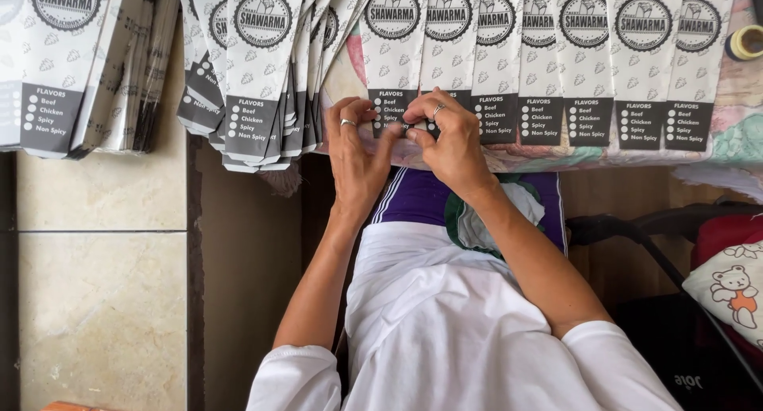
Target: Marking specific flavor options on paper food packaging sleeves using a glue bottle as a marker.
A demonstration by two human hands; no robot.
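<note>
My left hand (356, 150) and my right hand (451, 141) meet at the near edge of a row of white paper food sleeves (509, 69) with grey and black printed ends, laid side by side and overlapping. Both hands pinch the bottom end of one sleeve (395, 109) between thumbs and fingertips. Each hand wears a ring. My forearms reach up from my lap, over a white shirt and purple cloth.
A fanned pile of the same sleeves (254, 77) lies to the left, and another stack (71, 61) at the far left. A roll of tape (745, 42) sits at the top right. Tiled floor (95, 300) is at left; a black frame and printed cloth (731, 288) at right.
</note>
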